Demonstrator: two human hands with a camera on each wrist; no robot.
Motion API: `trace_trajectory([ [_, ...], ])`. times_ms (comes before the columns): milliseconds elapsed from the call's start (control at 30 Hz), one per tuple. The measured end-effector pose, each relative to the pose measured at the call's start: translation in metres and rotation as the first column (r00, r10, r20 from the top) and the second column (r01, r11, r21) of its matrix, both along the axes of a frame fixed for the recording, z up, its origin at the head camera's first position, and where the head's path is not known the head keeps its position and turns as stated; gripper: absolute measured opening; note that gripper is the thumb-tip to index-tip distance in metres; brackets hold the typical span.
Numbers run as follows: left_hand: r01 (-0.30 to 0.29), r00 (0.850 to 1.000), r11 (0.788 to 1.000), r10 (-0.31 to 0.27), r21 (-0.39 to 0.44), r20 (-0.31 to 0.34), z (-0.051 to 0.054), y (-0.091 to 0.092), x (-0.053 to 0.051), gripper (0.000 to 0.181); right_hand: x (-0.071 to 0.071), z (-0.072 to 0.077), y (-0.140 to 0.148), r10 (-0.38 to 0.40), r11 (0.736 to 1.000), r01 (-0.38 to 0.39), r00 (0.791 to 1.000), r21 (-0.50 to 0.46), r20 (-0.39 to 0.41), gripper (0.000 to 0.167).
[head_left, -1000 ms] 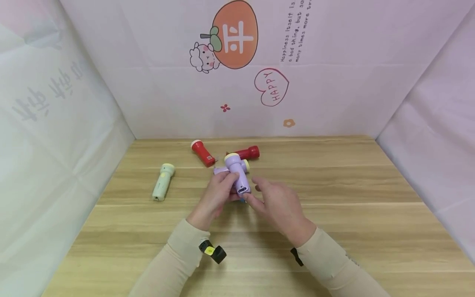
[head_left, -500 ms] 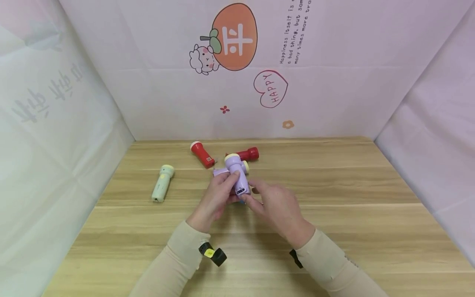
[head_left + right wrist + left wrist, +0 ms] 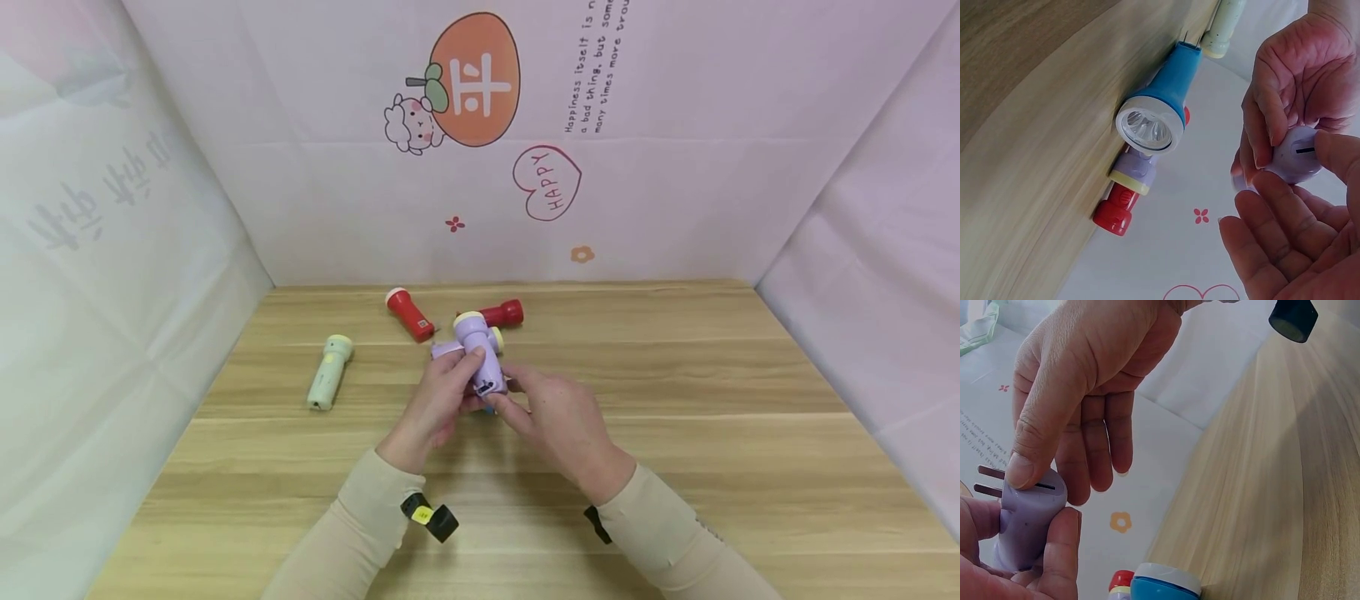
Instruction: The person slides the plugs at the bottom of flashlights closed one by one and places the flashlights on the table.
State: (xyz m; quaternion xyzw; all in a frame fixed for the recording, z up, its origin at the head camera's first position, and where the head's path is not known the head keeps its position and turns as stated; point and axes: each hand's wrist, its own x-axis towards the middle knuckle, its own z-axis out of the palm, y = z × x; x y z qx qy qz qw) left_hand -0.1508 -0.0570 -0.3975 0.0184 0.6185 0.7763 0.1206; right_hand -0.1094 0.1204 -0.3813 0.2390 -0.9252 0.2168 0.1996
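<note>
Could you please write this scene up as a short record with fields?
held item: purple flashlight, metal prongs out
left hand: grips its body
right hand: thumb touches its end
surface: wooden table
lying there: second purple flashlight, blue flashlight, left red flashlight, right red flashlight, pale green flashlight
leftmost, head view: pale green flashlight

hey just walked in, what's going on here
A person's left grip holds a purple flashlight up off the wooden table; the right grip touches its tail end, where two metal prongs stick out. Another purple flashlight, a blue one, two red ones and a pale green one lie on the table.
</note>
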Motion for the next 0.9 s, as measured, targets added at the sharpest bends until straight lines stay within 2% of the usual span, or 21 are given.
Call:
trace_trajectory([
  [467, 0.020, 1.000, 0.999, -0.020, 0.033, 0.006, 0.0024, -0.0020, 0.0018, 0.043, -0.0003, 0.0018, -0.0024, 0.013, 0.999, -0.011, 0.998, -0.040, 0.055, 0.043],
  [900, 0.015, 1.000, 0.999, -0.016, 0.041, 0.023, 0.0056, -0.0026, 0.0059, 0.043, 0.0001, 0.0012, -0.0019, 0.059, 0.995, -0.058, 0.998, -0.078, 0.010, 0.041],
])
